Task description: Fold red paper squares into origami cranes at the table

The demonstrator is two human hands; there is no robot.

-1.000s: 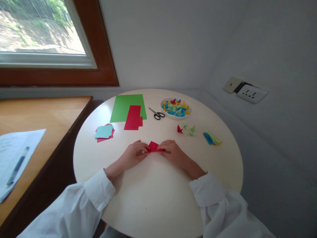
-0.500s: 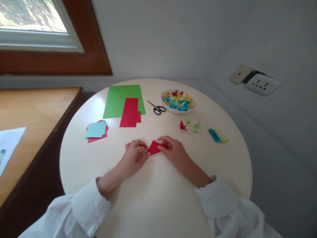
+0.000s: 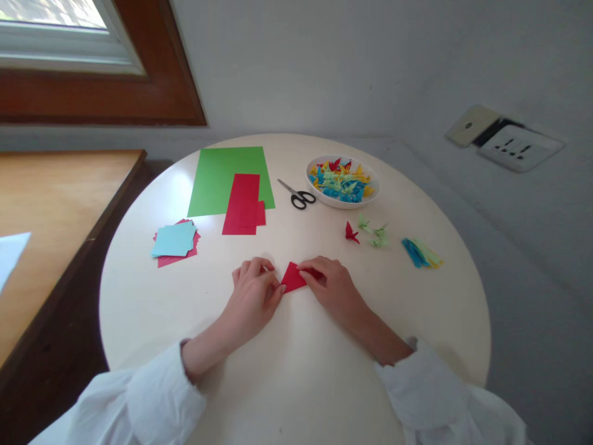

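Note:
A small folded piece of red paper (image 3: pixel 293 277) lies between my hands near the middle of the round white table. My left hand (image 3: pixel 256 285) pinches its left corner, thumb and fingertips together. My right hand (image 3: pixel 334 286) is closed on the right part of the paper, thumb and forefinger pressed on it. That right end is partly hidden under my fingers. Beyond my right hand sit a red paper crane (image 3: pixel 351 233) and several pale green folded paper pieces (image 3: pixel 374 233).
A white bowl (image 3: pixel 343 203) of colourful folded cranes stands at the back, beside black-handled scissors (image 3: pixel 299 196). Red strips (image 3: pixel 241 204) overlap a green sheet (image 3: pixel 227 167). Light blue squares (image 3: pixel 174 240) lie stacked on red ones at left. Blue and yellow folded pieces (image 3: pixel 419 252) lie at right.
The whole view has shifted slightly, with the table appearing a little larger. Both hands stay on the red paper; my right fingers sit slightly differently on it.

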